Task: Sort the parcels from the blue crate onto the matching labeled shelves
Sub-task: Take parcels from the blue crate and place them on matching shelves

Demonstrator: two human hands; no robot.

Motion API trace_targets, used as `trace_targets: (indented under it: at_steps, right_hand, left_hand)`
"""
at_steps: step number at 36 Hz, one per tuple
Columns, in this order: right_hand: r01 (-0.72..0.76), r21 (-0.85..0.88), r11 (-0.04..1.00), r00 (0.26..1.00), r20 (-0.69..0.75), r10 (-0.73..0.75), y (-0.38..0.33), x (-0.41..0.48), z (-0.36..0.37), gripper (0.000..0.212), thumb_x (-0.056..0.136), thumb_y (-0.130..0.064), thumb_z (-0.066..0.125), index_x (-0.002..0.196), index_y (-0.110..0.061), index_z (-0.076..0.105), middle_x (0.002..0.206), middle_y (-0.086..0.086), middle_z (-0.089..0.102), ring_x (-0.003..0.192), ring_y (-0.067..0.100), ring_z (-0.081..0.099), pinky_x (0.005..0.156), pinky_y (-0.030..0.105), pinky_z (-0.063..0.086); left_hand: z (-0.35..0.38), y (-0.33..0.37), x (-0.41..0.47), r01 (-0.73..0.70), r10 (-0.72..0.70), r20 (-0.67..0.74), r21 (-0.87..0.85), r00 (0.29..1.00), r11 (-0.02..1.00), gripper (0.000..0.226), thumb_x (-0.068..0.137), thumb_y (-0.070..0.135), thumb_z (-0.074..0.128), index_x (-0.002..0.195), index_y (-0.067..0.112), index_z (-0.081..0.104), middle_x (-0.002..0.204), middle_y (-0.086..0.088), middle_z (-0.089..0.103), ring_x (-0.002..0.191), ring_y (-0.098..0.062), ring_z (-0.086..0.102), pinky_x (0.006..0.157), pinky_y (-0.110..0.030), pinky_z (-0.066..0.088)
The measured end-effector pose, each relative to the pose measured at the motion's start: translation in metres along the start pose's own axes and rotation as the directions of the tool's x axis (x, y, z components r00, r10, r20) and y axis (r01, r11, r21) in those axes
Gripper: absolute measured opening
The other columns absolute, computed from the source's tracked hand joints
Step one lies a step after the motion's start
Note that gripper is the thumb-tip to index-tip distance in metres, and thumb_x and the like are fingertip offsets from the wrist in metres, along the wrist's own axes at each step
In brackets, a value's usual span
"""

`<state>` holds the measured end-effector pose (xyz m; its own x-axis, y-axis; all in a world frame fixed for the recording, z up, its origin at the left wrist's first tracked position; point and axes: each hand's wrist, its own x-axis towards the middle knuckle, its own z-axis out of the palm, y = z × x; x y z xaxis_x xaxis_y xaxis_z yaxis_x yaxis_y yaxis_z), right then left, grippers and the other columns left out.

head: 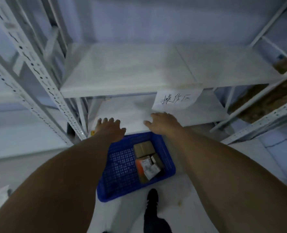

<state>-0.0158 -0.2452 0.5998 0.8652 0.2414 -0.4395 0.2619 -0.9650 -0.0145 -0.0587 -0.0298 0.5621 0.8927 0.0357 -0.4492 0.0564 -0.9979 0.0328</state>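
Note:
A blue perforated crate [122, 167] stands on the floor below me. In its right half lie brown cardboard parcels [143, 149] and a parcel with orange tape and a white label [147, 167]. Both arms reach out over the crate's far end. My left hand [110, 127] is spread, fingers straight, above the crate's far left corner. My right hand [161, 122] is also open, at the front edge of the lower white shelf [122, 113]. Neither hand holds anything. A paper label with handwritten characters [175, 100] hangs from the upper shelf [122, 71].
White metal racking surrounds me: a perforated upright [43, 81] on the left and more shelf frames [257, 121] on the right. My dark shoe and trouser leg [152, 209] stand just behind the crate on the pale floor. The view is blurred.

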Motion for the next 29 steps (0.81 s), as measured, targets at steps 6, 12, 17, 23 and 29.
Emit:
trace_targets:
  at_steps: [6,12,17,23,29]
  right_hand:
    - [-0.042,0.059,0.997,0.977,0.212,0.028,0.058,0.086,0.078,0.078,0.103,-0.069,0.025,0.161,-0.016,0.028,0.165,0.011,0.034,0.146,0.035,0.039,0.115,0.046,0.038]
    - [-0.087,0.125,0.988,0.915,0.402,0.029,0.088,0.156,0.181,0.072,0.105,-0.064,0.025,0.161,-0.018,0.028,0.161,0.011,0.040,0.138,0.033,0.048,0.108,0.043,0.043]
    - [-0.217,0.268,0.939,0.855,0.516,0.050,0.105,0.220,0.308,0.077,0.079,-0.089,0.017,0.098,-0.028,0.058,0.101,0.002,0.061,0.085,0.018,0.060,0.085,0.038,0.052]
    - [-0.370,0.318,0.873,0.800,0.587,0.124,0.111,0.251,0.414,0.065,0.099,-0.067,0.035,0.135,-0.016,0.053,0.111,0.006,0.066,0.088,0.020,0.063,0.070,0.033,0.050]
    - [-0.227,0.144,0.963,0.812,0.574,0.106,0.114,0.296,0.502,0.056,0.106,-0.056,0.036,0.137,-0.013,0.054,0.126,0.010,0.064,0.107,0.026,0.064,0.079,0.033,0.047]
  left_hand:
    - [0.086,0.036,0.071,0.094,-0.067,0.191,-0.133,0.979,0.987,0.066,0.105,0.059,0.030,0.157,0.017,0.034,0.162,-0.009,0.034,0.147,-0.033,0.033,0.123,-0.050,0.022]
    - [0.206,0.063,0.127,0.300,-0.141,0.429,-0.331,0.892,0.895,0.063,0.103,0.054,0.033,0.154,0.018,0.037,0.161,-0.012,0.036,0.143,-0.035,0.039,0.119,-0.050,0.031]
    - [0.314,0.070,0.187,0.471,-0.137,0.598,-0.448,0.790,0.760,0.064,0.108,0.044,0.034,0.163,0.018,0.016,0.168,-0.012,0.021,0.137,-0.034,0.046,0.104,-0.040,0.045]
    - [0.418,0.101,0.233,0.577,-0.165,0.596,-0.611,0.786,0.542,0.034,0.106,0.033,0.044,0.120,0.007,0.061,0.122,-0.016,0.066,0.090,-0.018,0.050,0.083,-0.034,0.046]
    - [0.502,0.124,0.268,0.680,-0.140,0.686,-0.631,0.714,0.374,0.021,0.108,0.035,0.041,0.122,0.023,0.050,0.095,0.000,0.058,0.068,-0.011,0.049,0.067,-0.034,0.047]
